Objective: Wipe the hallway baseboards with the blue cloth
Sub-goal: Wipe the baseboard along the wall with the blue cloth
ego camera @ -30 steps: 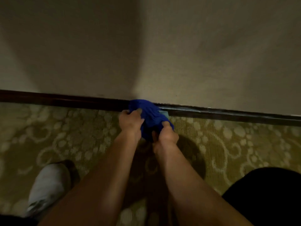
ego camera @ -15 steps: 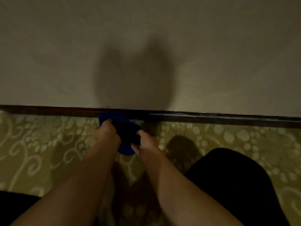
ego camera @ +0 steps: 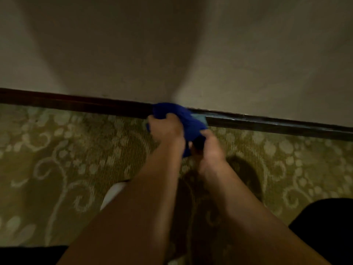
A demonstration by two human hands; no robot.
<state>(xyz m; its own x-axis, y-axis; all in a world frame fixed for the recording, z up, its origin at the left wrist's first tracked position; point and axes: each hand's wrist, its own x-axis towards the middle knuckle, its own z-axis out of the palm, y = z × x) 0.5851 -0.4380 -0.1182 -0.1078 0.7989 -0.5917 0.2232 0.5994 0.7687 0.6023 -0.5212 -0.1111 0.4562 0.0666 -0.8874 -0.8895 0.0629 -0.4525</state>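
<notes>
Currently itemised: blue cloth point(ego camera: 183, 119), bunched, centre of frame, pressed against the dark baseboard point(ego camera: 76, 105) where wall meets patterned carpet point(ego camera: 57, 150). Left hand point(ego camera: 166, 131), fingers curled over the cloth's upper left part, gripping it. Right hand point(ego camera: 209, 148), lower right of the cloth, pinching its trailing end. Step in hand, by judgement: wiping this stretch of baseboard. Next move likely calls for sliding the cloth along the strip while keeping pressure on its face and top edge.
</notes>
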